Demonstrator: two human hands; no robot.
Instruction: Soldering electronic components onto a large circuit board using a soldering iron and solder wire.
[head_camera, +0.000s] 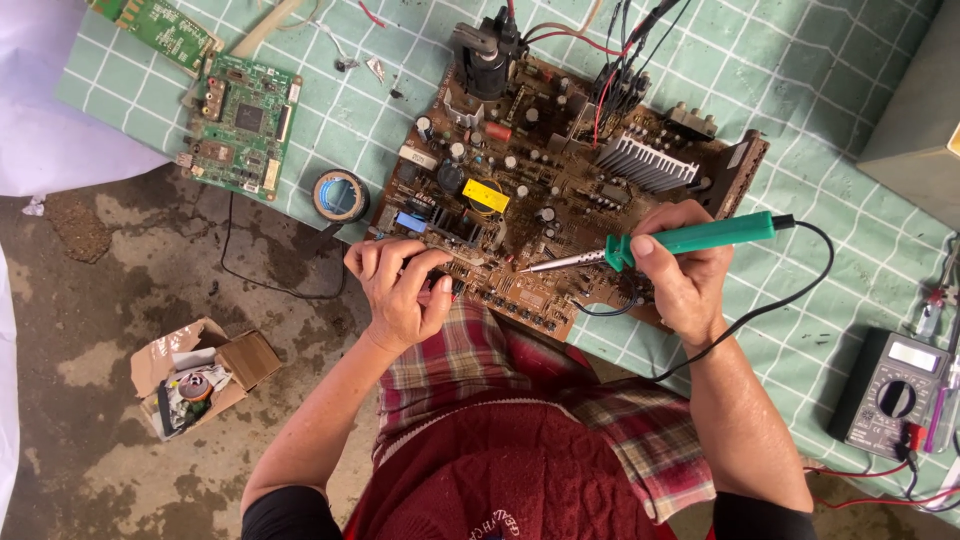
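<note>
the large brown circuit board (560, 190) lies on the bench (800, 90), on its green checked cloth, with its near edge hanging slightly over the bench's front edge toward the person's lap. the right hand (685, 275) is closed around the green handle of a soldering iron (660, 245), held like a pen, its metal tip resting at the board's near edge just beside the left hand (400, 285). that left hand is curled, fingers together, pinching the board's front edge — exactly what sits under the fingertips i cannot tell.

the board looks stiff but fragile: crowded with capacitors, a yellow component, a finned heatsink (645, 162) and a heavy transformer at the far edge, so probably back-heavy and best gripped by its bare edges, not its parts. the iron is light and rigid, safe only at the handle; its cord trails off toward the right.

a smaller green circuit board (238, 125) and a roll of tape (341, 195) lie near the bench's left edge, a multimeter (890, 392) at the right front corner.
</note>
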